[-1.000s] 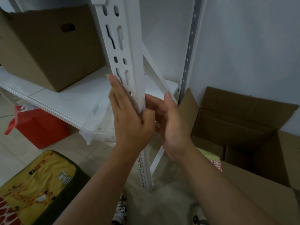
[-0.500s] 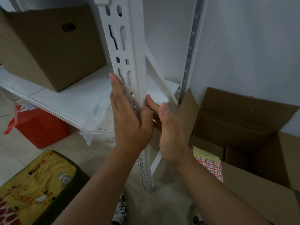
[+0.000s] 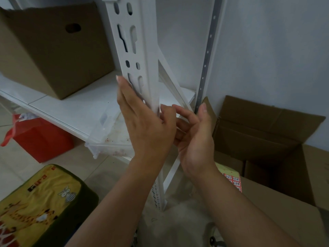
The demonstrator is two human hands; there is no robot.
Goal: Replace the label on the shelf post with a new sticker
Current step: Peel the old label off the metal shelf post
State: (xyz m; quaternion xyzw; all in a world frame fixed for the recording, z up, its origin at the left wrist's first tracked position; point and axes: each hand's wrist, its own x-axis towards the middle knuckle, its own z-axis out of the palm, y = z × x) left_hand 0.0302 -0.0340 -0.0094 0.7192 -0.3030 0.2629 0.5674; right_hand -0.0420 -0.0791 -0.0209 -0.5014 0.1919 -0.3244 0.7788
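Observation:
The white slotted shelf post (image 3: pixel 142 50) stands upright in the middle of the view. My left hand (image 3: pixel 142 125) lies flat against its left face, fingers straight and pointing up, thumb at the post's front edge. My right hand (image 3: pixel 194 134) is on the post's right side, palm turned toward me and thumb raised. Its fingertips touch the post's right face just beside my left thumb. No label shows on the post; that spot is hidden behind my hands. A sheet of red numbered stickers (image 3: pixel 233 180) lies on a cardboard flap at the lower right.
A shut cardboard box (image 3: pixel 53 50) sits on the white shelf (image 3: pixel 71 106). A clear plastic tray (image 3: pixel 110 139) overhangs the shelf's edge. An open cardboard box (image 3: pixel 267 139) stands on the right by the wall. A red bag (image 3: pixel 39 138) and a yellow cushion (image 3: pixel 41 202) lie lower left.
My right hand has turned palm toward me and its fingertips have come back onto the post's right face. My left hand has stayed flat on the post.

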